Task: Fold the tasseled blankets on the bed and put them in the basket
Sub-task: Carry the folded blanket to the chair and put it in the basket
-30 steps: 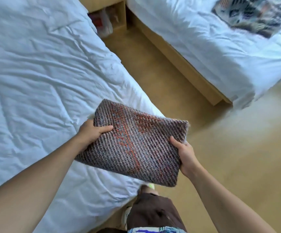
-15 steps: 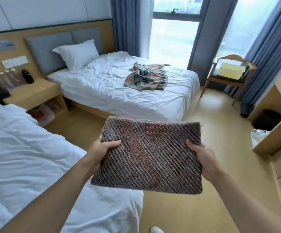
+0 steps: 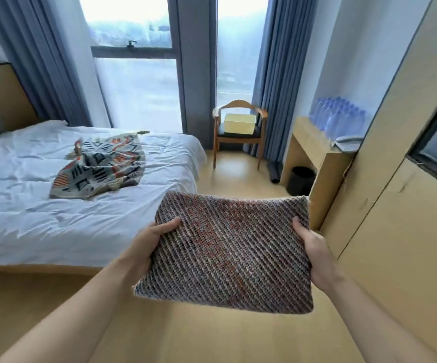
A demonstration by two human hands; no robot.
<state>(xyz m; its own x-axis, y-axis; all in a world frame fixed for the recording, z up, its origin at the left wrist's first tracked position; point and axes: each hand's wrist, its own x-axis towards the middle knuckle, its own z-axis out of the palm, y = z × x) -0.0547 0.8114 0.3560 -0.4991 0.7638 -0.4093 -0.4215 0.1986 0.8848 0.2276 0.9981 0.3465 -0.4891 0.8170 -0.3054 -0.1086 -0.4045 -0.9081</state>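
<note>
I hold a folded knit blanket (image 3: 227, 252), grey-brown with orange flecks, flat in front of me over the floor. My left hand (image 3: 152, 241) grips its left edge, thumb on top. My right hand (image 3: 312, 247) grips its right edge. A second blanket (image 3: 99, 169), patterned in cream, orange and dark blue with tassels, lies crumpled and unfolded on the white bed (image 3: 29, 216) at the left. A pale yellow basket (image 3: 239, 123) sits on the seat of a wooden chair (image 3: 238, 134) by the window, straight ahead.
A wooden desk (image 3: 314, 158) stands at the right with several water bottles (image 3: 339, 117) and a telephone (image 3: 348, 144) on it. Under it is a black bin (image 3: 301, 180). Tall wooden cabinets (image 3: 395, 205) line the right side. Open wooden floor runs between the bed and the desk toward the chair.
My view has swung right from the first bed toward the window and chair. Both hands still hold the folded blanket, now carried away from that bed over the floor.
</note>
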